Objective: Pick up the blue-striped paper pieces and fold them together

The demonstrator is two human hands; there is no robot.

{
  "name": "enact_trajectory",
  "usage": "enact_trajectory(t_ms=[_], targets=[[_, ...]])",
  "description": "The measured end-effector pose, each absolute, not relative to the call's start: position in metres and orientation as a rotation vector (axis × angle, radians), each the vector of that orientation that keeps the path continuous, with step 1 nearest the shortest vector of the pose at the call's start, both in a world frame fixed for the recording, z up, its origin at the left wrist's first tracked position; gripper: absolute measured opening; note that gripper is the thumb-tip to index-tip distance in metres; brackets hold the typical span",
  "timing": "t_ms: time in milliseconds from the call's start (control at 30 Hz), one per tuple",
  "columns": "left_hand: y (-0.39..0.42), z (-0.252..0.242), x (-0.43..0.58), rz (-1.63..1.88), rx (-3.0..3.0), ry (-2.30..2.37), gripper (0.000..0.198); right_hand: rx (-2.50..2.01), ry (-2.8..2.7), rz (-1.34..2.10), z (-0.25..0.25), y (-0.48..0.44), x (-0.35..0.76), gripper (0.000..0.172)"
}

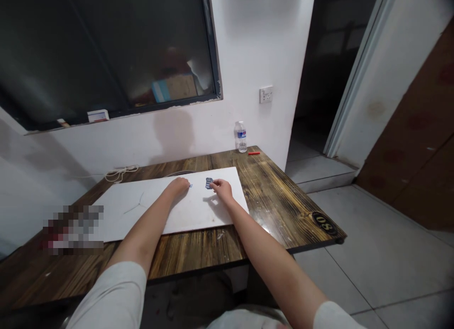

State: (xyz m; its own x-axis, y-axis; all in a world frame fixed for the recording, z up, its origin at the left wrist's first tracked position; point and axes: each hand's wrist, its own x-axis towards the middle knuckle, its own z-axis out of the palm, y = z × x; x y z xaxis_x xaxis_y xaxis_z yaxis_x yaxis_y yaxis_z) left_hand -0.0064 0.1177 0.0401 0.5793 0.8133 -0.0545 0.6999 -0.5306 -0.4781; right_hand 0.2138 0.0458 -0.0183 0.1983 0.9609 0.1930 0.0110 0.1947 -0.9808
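Both my arms reach out over a white board (152,210) lying on a dark wooden table (276,201). My left hand (179,185) rests knuckles-up on the board, fingers curled, with a tiny blue piece (190,185) at its fingertips. My right hand (221,189) is just to the right, its fingers pinched on a small blue object (209,182) held at the board's surface. What the blue things are is too small to tell.
A plastic water bottle (240,137) and a red pen-like stick (253,153) sit at the table's back right by the wall. A white cord (120,173) lies at the back left. An open doorway (329,68) and tiled floor lie to the right.
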Motion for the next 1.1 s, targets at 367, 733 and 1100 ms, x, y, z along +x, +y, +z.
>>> enact_trajectory(t_ms=[367, 733, 1100], targets=[[0.109, 0.041, 0.003, 0.265, -2.360, -1.391, 0.027, -1.167, -1.140, 0.914, -0.018, 0.046, 0.212, 0.013], [0.082, 0.034, 0.016, -0.594, -2.305, -1.706, 0.020, -1.173, -1.172, 0.931, -0.017, 0.043, 0.212, 0.016], [0.053, 0.006, 0.077, -2.386, -2.341, -2.124, 0.025, -1.236, -1.150, 0.910, -0.015, 0.040, 0.221, 0.017]])
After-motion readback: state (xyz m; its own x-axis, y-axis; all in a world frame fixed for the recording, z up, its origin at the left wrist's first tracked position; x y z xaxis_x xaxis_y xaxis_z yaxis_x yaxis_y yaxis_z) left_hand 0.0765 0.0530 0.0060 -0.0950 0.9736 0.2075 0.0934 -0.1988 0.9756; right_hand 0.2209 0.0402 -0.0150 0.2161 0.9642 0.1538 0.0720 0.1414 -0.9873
